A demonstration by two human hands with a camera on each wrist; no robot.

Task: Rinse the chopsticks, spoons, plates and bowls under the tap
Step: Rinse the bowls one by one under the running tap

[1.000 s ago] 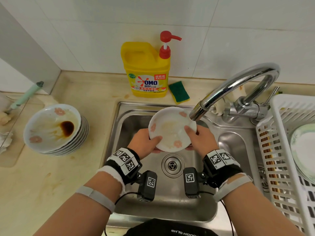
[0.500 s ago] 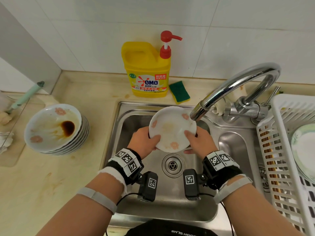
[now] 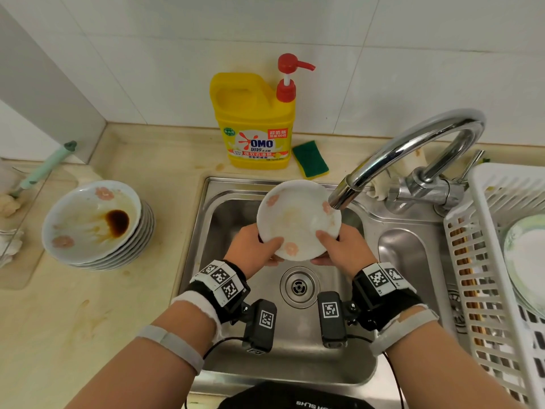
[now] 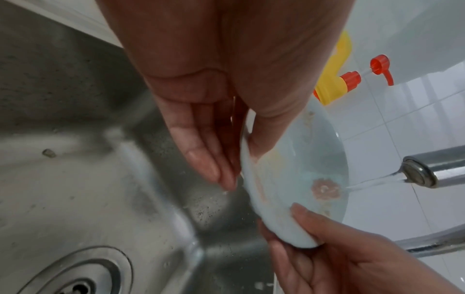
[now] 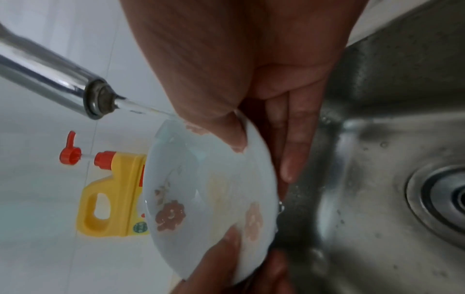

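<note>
A white plate with pink flowers is held tilted over the steel sink, right under the tap spout. My left hand pinches its lower left rim, thumb on the face and fingers behind. My right hand pinches the lower right rim the same way. In the left wrist view a thin stream from the tap hits the plate near a flower. The right wrist view shows water from the tap landing on the plate beside my thumb. A stack of dirty plates with a brown sauce stain stands on the counter at left.
A yellow detergent bottle with a red pump and a green sponge stand behind the sink. A white drying rack at right holds a clean plate and chopsticks. The drain lies below my hands.
The plate has been turned a little in my hands and shifted slightly up and left under the spout; its flower marks sit at new places. Both hands keep their hold.
</note>
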